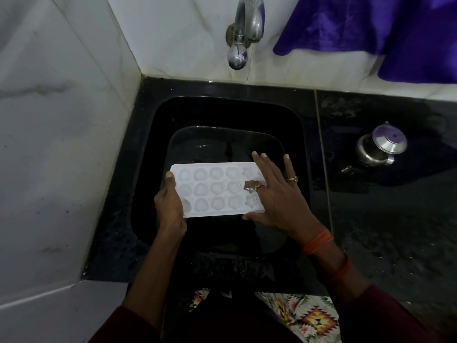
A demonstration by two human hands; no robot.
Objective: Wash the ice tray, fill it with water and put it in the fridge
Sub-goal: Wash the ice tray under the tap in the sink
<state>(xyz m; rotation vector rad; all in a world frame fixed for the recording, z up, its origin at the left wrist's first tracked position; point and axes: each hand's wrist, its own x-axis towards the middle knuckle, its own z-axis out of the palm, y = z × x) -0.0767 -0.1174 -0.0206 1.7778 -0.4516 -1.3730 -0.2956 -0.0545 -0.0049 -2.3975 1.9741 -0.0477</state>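
A white plastic ice tray (212,191) with rows of moulded cells is held level over the deep black sink basin (148,144), between the two hands. The left hand (170,206) grips its left short end, thumb lying on top along the rim. The right hand (274,196) rests flat on the right end, ringed fingers straight and spread apart. Beyond the fingertips, a chrome wall tap (243,33) juts from white veined marble tiles (49,120), which also form the wall to the left of the left hand. Right of the right hand spreads a wet, polished black stone counter (395,231) carrying a small lidded steel pot (380,147). A purple cloth (383,28) hangs above it.
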